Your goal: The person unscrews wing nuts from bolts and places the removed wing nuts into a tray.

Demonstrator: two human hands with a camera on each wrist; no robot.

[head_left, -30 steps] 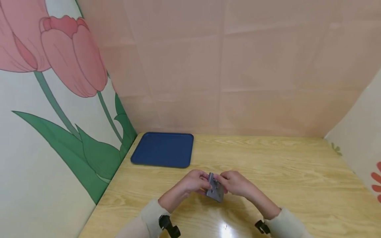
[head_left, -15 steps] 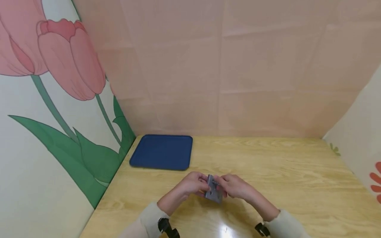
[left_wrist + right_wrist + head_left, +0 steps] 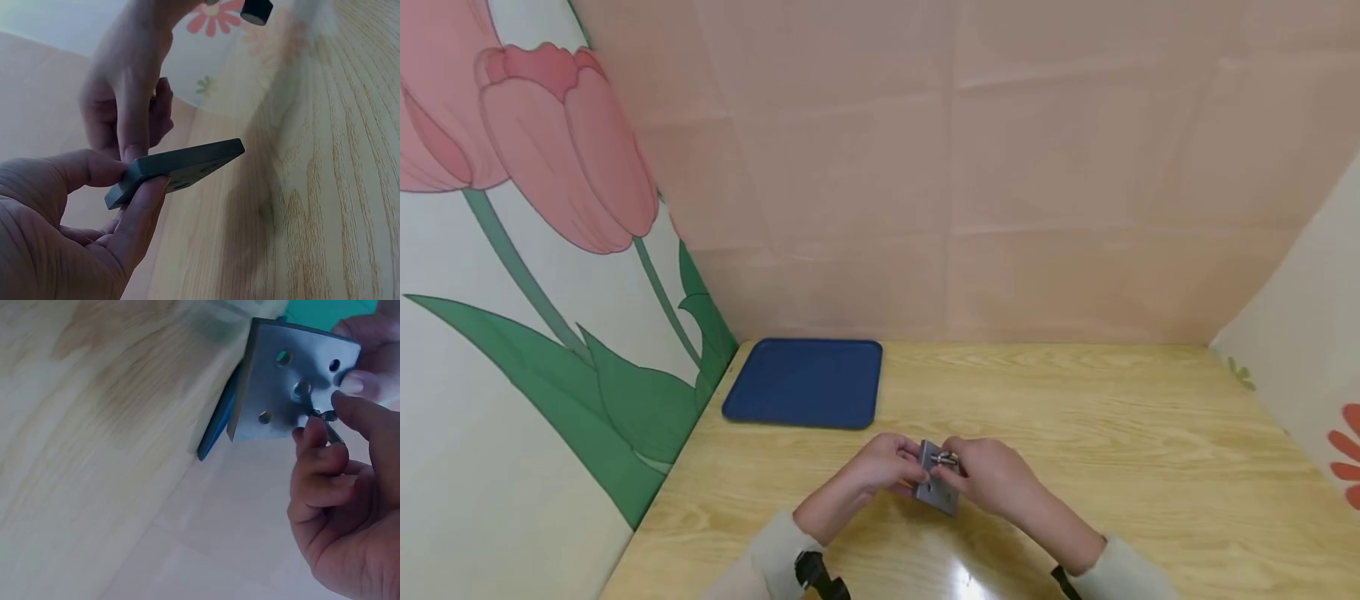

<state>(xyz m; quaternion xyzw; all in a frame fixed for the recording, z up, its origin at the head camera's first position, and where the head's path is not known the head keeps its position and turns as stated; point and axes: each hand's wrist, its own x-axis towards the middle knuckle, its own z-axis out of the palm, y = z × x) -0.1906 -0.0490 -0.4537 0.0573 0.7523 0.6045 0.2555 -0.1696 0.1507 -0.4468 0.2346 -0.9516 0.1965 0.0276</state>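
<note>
A grey metal plate (image 3: pixel 934 492) with several round holes is held up above the table, tilted. My left hand (image 3: pixel 883 463) grips its left edge between thumb and fingers, as the left wrist view shows from the side. With thumb and fingers my right hand (image 3: pixel 996 475) pinches a small shiny screw (image 3: pixel 945 457) against the plate's face. From the right wrist view, the screw (image 3: pixel 332 430) stands at a corner of the plate (image 3: pixel 275 381), its tip touching or in a hole there. The fingers cover much of the screw, so how deep it sits cannot be seen.
A blue tray (image 3: pixel 805 383) lies at the back left of the wood-grain table (image 3: pixel 1075 417). Behind it hangs a pinkish sheet (image 3: pixel 850 208), and a wall with painted tulips (image 3: pixel 565 158) stands at the left. Black straps (image 3: pixel 820 575) are on the cuffs.
My right hand has shifted its fingers, and the screw it pinches now shows more clearly. My left hand keeps its grip on the plate, which has barely moved.
</note>
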